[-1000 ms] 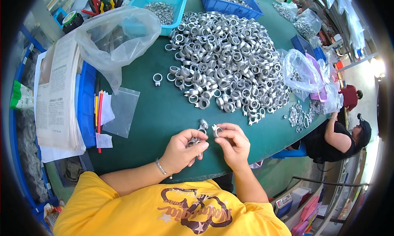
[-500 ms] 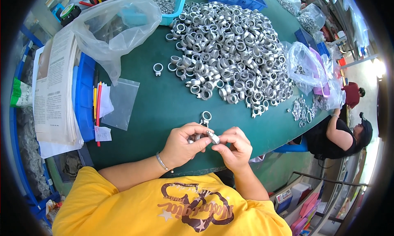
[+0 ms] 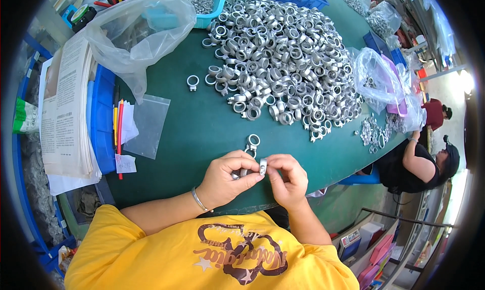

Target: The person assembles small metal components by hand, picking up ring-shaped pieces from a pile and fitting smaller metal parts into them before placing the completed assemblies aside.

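My left hand (image 3: 226, 178), with a bangle on its wrist, pinches a small silver metal ring (image 3: 263, 167) at its fingertips. More ring metal (image 3: 240, 173) shows between its curled fingers. From the other side, my right hand (image 3: 288, 181) has thumb and forefinger closed at the same ring's edge. Just beyond my left fingers lies a loose ring with a lug (image 3: 252, 140), with part of another piece beside it. A single ring (image 3: 192, 82) lies apart at the left. Farther off, a large pile of similar rings (image 3: 283, 53) covers the green tabletop (image 3: 197, 133).
At the left are a blue tray (image 3: 105, 123), stacked printed sheets (image 3: 65, 113), pencils (image 3: 119, 131) and clear plastic bags (image 3: 149, 126). Bins of small parts (image 3: 217, 17) stand at the back. To the right are smaller parts (image 3: 373, 133) and a seated co-worker (image 3: 411, 164).
The ring at my fingertips has turned from lying slanted to standing upright, its edge facing me. My right fingers have shifted slightly. The whole view has moved a little.
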A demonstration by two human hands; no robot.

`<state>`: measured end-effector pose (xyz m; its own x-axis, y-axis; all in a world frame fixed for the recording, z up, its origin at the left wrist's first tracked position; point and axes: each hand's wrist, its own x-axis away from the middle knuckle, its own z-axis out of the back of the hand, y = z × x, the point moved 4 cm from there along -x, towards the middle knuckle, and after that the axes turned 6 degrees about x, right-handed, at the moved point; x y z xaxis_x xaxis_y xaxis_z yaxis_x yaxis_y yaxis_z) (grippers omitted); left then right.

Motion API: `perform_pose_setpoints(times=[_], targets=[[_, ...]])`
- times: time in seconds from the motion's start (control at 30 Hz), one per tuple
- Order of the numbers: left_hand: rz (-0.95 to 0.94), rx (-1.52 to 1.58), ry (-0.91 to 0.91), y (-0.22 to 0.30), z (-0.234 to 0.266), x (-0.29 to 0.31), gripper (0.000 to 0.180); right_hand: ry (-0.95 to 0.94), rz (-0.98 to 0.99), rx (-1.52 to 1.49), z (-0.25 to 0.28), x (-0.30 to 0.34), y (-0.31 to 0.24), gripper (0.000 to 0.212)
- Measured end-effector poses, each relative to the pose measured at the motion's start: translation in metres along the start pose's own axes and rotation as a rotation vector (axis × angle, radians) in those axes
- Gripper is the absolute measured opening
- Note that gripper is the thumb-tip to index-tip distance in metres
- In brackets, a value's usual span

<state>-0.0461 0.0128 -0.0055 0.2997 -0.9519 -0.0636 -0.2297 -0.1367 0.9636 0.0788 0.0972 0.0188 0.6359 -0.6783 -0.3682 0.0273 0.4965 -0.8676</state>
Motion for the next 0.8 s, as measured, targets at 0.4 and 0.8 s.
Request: perform_pose_setpoints(times=[0.4,0.8], targets=[[0.212,0.181,0.106,-0.003,-0.001,0.002,0.017,-0.053,-0.322,-0.713,-0.001,0.002,0.012,0.028],[0.508,0.827,-0.031,-0.013,-0.003,0.002,0.023,0.018,0.145,0.173,0.006,-0.014,-0.013,0.018]])
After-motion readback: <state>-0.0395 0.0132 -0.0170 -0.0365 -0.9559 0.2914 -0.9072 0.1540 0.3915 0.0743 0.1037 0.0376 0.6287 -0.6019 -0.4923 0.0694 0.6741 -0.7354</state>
